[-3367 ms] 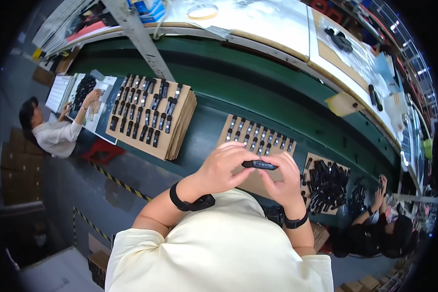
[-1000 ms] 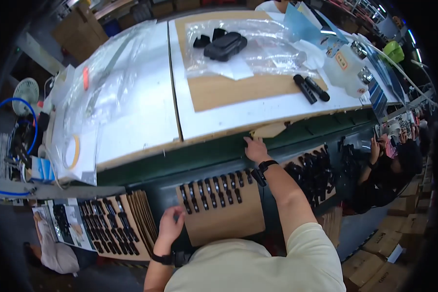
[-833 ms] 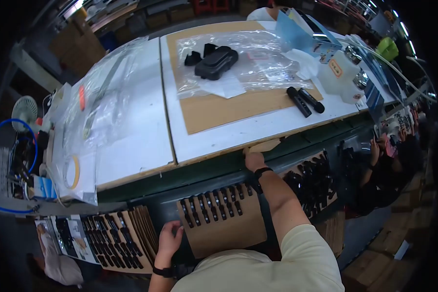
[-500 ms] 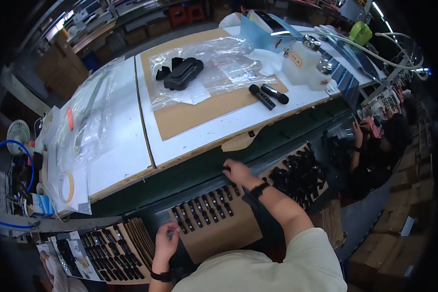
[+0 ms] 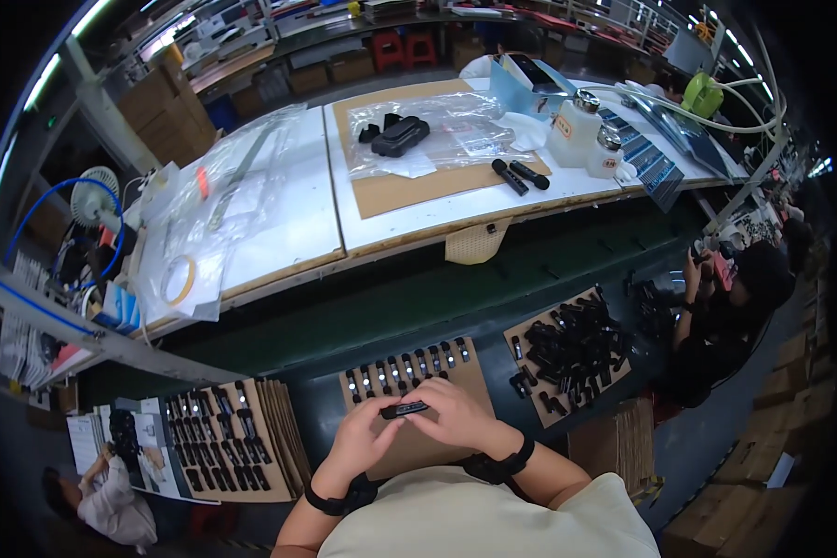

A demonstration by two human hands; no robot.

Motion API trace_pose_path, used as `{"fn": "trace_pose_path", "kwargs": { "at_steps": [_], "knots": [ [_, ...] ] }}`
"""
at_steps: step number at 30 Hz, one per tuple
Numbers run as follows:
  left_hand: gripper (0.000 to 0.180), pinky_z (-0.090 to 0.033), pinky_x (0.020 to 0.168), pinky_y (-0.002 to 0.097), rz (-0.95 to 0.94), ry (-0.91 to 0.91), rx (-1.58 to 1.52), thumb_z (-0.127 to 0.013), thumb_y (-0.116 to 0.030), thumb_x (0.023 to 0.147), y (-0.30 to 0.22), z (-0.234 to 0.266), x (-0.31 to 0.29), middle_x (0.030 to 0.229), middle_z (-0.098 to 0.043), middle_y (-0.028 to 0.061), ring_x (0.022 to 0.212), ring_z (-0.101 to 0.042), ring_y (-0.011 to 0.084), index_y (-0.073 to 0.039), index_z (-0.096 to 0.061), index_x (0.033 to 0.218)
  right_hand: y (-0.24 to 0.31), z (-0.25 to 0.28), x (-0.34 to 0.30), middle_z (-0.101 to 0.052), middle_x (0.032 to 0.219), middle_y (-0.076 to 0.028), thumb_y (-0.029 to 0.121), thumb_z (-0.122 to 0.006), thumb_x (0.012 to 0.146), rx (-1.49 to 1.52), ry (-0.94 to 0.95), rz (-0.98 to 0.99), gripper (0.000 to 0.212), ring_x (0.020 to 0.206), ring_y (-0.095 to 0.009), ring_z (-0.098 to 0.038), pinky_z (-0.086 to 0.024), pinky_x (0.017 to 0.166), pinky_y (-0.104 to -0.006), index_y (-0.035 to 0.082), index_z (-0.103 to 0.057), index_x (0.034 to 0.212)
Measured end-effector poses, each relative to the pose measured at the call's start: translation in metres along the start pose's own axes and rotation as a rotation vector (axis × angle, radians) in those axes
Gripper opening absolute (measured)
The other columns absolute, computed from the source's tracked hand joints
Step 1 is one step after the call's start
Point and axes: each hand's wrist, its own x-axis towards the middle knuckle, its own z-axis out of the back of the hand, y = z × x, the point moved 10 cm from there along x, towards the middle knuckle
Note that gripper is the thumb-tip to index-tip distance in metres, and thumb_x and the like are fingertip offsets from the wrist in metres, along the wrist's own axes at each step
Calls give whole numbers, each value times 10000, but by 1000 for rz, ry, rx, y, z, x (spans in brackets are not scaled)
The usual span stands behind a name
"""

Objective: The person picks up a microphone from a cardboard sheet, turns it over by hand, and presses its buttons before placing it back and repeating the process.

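Observation:
Both my hands meet in front of my body, holding a small black microphone (image 5: 404, 409) crosswise between them. The fingers of my left hand (image 5: 358, 437) close on one end of it. My right hand (image 5: 458, 416) grips the other end. Below and beyond them lies a brown cardboard sheet (image 5: 474, 381) with rows of similar black microphones (image 5: 407, 365) on it; my hands hide part of the nearer row. To the right, a loose heap of black microphones (image 5: 581, 344) covers another cardboard sheet (image 5: 553, 420).
On the left, more microphones (image 5: 216, 437) stand in rows on stacked cardboard. Across the green belt (image 5: 279, 367) is a white bench (image 5: 260, 265) with two microphones (image 5: 521, 177), a black case (image 5: 400, 137) and bottles (image 5: 575, 130). Co-workers sit at left (image 5: 112, 507) and right (image 5: 730, 316).
My right hand has come back from beyond the cardboard sheet, and my left hand has moved in to meet it. A microphone is now held between them. The view has shifted.

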Motion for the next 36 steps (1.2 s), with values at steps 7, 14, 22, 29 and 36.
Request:
{"fn": "trace_pose_path", "kwargs": {
  "at_steps": [7,14,22,29,36],
  "knots": [
    [264,-510,788,367,-124,-152,58,-720,-30,754,-36,26,-19,940,-666,146,870,-650,306,-19,-641,1005,59,17,2,-640,884,-107,48,-728,736,-21,-55,137,269,828,-310,-607,-489,729,-376,42,-640,990],
    [286,-498,878,413,-285,-209,90,-721,-32,721,-69,40,-27,947,-681,119,899,-650,319,-31,-646,997,90,31,-3,-648,861,-108,4,-733,710,31,-132,256,278,756,-296,-598,-475,671,-371,34,-626,965],
    [305,-480,946,449,-368,-227,103,-731,-41,703,-80,43,-43,960,-686,94,906,-649,312,-34,-652,998,100,24,-11,-664,907,-99,-1,-737,698,1,-89,288,321,783,-273,-603,-461,719,-356,38,-629,997],
    [310,-483,944,452,-384,-256,88,-724,-24,699,-77,44,-47,915,-666,108,888,-643,306,-31,-648,1000,91,26,-13,-647,907,-95,3,-733,724,130,-65,168,308,786,-227,-592,-464,724,-318,23,-633,1014],
    [273,-491,878,375,-213,-212,-118,-748,-74,743,-67,48,-41,921,-659,111,874,-639,260,-16,-640,986,71,28,-17,-624,896,-90,9,-728,757,184,-21,59,286,801,-197,-581,-464,718,-291,15,-639,1029]
  ]
}}
